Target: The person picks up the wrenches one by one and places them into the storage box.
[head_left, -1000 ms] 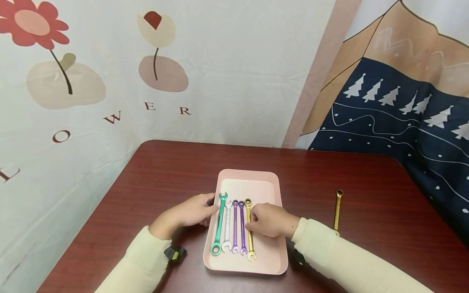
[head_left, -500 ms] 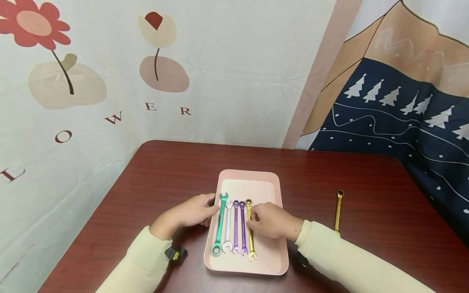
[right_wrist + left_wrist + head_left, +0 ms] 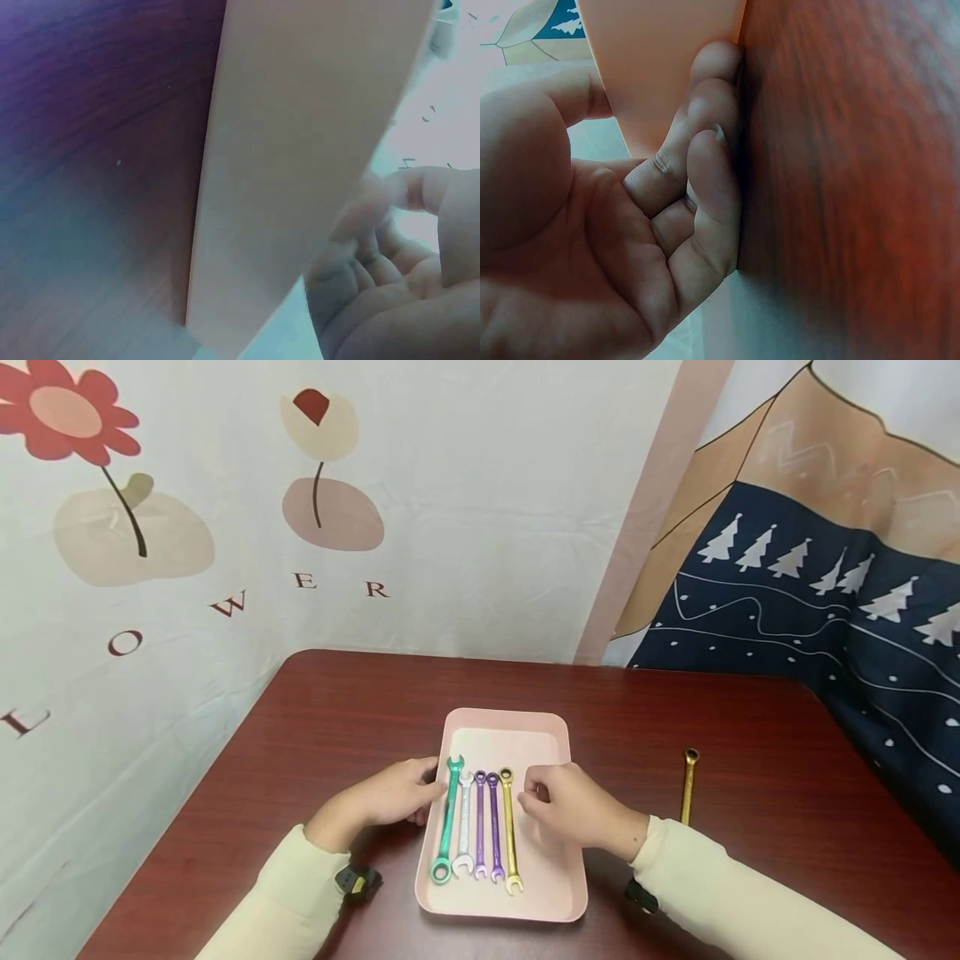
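A pink tray on the table holds a row of combination wrenches. From left to right lie a green wrench, a silver wrench, two purple wrenches and a yellow wrench. My left hand grips the tray's left side, the thumb at the rim and the curled fingers against the outer wall. Just right of the yellow wrench, my right hand hovers over the tray with loosely bent fingers and nothing held. In the right wrist view the tray's wall hides part of that hand.
Another gold-coloured wrench lies on the dark red table to the right, its lower end hidden by the right sleeve. Printed curtains hang behind the table.
My right hand has let go of the yellow wrench and moved a little to the right. The wrench stays in the row; my left hand keeps its place on the tray.
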### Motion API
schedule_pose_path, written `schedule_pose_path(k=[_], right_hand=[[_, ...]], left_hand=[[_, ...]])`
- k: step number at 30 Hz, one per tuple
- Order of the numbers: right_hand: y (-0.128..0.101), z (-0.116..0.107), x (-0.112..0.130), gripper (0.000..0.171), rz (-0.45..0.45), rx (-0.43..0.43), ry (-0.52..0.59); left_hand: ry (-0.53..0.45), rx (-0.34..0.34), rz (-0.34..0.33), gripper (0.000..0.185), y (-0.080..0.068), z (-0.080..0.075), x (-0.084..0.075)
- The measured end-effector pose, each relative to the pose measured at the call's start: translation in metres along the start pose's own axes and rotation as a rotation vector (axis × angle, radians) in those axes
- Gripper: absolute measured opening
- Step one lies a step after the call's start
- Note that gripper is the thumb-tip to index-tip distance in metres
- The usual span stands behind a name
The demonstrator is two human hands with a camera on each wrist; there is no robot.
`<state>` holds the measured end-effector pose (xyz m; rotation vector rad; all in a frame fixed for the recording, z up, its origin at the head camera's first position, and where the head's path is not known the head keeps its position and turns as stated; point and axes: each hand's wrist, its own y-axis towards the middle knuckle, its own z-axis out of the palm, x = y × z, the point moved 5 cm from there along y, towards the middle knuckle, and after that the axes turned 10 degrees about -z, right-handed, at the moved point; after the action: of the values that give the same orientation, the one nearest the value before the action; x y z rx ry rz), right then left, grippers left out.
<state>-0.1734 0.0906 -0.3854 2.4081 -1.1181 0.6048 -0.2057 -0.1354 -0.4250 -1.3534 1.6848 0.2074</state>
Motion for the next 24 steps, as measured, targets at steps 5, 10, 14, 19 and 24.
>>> schedule_pose_path(k=[5, 10, 14, 19, 24], right_hand=[[-0.006, -0.014, -0.002, 0.025, -0.003, -0.064, 0.017], [-0.013, -0.026, -0.010, 0.024, 0.043, -0.084, 0.015], [-0.019, -0.033, -0.019, 0.023, 0.091, -0.086, 0.030], [-0.027, -0.041, -0.031, 0.023, 0.111, -0.096, 0.010], [-0.037, -0.054, -0.040, 0.022, 0.125, -0.120, -0.030]], left_hand=[[-0.001, -0.001, -0.001, 0.041, 0.000, 0.000, 0.000], [-0.005, -0.005, 0.000, 0.043, -0.001, 0.000, -0.001], [0.000, -0.006, -0.006, 0.041, -0.001, 0.000, 0.000], [0.006, -0.007, -0.003, 0.039, -0.001, 0.000, 0.000], [-0.001, -0.005, 0.000, 0.042, -0.001, 0.000, -0.001]])
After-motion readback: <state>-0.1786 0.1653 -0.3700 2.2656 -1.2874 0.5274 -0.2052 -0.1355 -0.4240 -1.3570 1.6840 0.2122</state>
